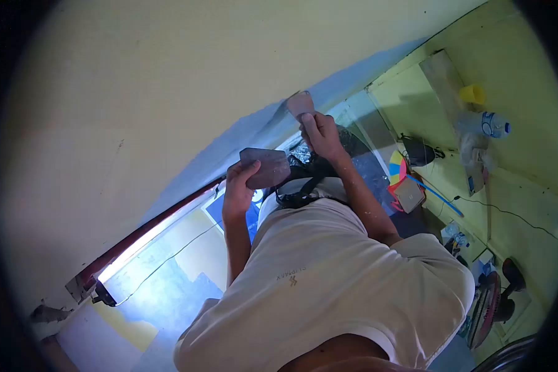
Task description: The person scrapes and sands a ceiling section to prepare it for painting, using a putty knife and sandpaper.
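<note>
**A:** Head cam entry. R hand (pixel 321 135)?

**B:** Raised to the wall (pixel 136 93), fingers closed round a scraper (pixel 299 103). The blade points up and sits where the cream paint meets the blue band (pixel 353 74). It looks laid on the surface, but it's too small to confirm contact.

**A:** L hand (pixel 239 186)?

**B:** Up beside the R hand, a bit lower. It's clamped on a dark flat plate (pixel 265 167) by the near edge, fingers wrapped over it. The plate is near the scraper but apart from it. Can't tell if there's anything on the plate.

**A:** Step in hand?

**B:** Judgement only: working the wall w/ the blade along the cream/blue edge, prob. mid-stroke. Can't tell whether that's spreading or scraping.

**A:** Next move calls for?

**B:** Est.:
- Shallow blade angle and even pressure along the edge.
- Steady wrist, since the arm is fully stretched.
- Plate level and close, so the blade reaches it w/o stretching.

**A:** Surroundings?

**B:** A white shirt (pixel 328 279) fills the foreground. Well apart from the hands, lower down, are a water bottle (pixel 487 124), a yellow cup (pixel 473 94) and a fan (pixel 487 304). A thin cable (pixel 508 214) trails near them.
</note>
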Tool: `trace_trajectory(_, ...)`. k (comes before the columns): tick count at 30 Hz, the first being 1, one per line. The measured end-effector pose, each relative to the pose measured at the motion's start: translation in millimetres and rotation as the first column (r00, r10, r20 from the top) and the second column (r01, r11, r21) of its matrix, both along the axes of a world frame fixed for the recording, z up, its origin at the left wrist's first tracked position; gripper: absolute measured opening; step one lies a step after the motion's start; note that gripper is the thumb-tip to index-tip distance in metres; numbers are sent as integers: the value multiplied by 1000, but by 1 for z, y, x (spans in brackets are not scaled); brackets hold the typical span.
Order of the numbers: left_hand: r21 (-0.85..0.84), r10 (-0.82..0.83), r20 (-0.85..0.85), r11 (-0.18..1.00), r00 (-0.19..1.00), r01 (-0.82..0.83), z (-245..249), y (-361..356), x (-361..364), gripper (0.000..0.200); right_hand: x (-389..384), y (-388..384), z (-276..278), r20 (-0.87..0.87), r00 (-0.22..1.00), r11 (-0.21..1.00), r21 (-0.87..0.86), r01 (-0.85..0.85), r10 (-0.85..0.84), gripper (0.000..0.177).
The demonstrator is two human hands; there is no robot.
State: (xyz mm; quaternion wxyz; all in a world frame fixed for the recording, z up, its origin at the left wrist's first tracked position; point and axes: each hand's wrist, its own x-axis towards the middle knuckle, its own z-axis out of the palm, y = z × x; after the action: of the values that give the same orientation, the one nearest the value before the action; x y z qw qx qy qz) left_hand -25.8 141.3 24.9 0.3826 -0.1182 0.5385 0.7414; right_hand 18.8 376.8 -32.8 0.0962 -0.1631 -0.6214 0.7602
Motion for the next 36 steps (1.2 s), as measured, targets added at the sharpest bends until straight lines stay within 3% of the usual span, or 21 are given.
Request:
trace_trajectory(2,12,8,2,1000,1000,-8,-4,3,3,22,-2,-5,5,-15,1000,1000,-3,-26,26,41)
trace_trajectory(5,11,-29,0,1000,1000,29,-6,5,2,22,3,8,-1,70,997,990,143,21,-31,40)
trace_trajectory(10,19,-15,-1,1000,1000,15,-4,3,-1,22,-4,-3,26,-26,999,992,127,-16,19,36)
trace_trajectory(13,24,2,-4,1000,1000,-2,-2,0,-1,22,-1,0,20,3,1000,991,133,29,-30,35)
trace_trajectory(14,29,-13,-4,999,1000,13,3,-2,-2,21,0,-3,14,56,997,999,12,48,-48,35)
trace_trajectory(17,18,4,5,1000,1000,-4,-4,-5,-2,21,2,-6,34,48,999,999,-49,1,2,37)
trace_trajectory(18,3,8,-19,1000,1000,-8,-4,-3,-1,21,3,-9,32,2,1000,1000,2,25,-25,40)
trace_trajectory(21,16,-18,9,1000,1000,18,-5,-2,2,20,3,-4,27,86,996,998,53,15,-19,41)
trace_trajectory(26,28,-80,20,996,997,79,-1,2,14,24,-9,-21,51,-145,988,998,17,54,-51,43)
trace_trajectory(29,34,-62,11,998,998,62,-1,1,8,25,-1,-13,19,-55,994,994,50,95,-92,43)
trace_trajectory(30,29,-47,-4,998,999,47,0,1,8,25,4,-7,35,64,998,997,71,19,-24,41)
trace_trajectory(36,19,-8,11,1000,1000,7,-3,-5,10,22,2,-10,42,61,998,1000,16,24,-25,41)
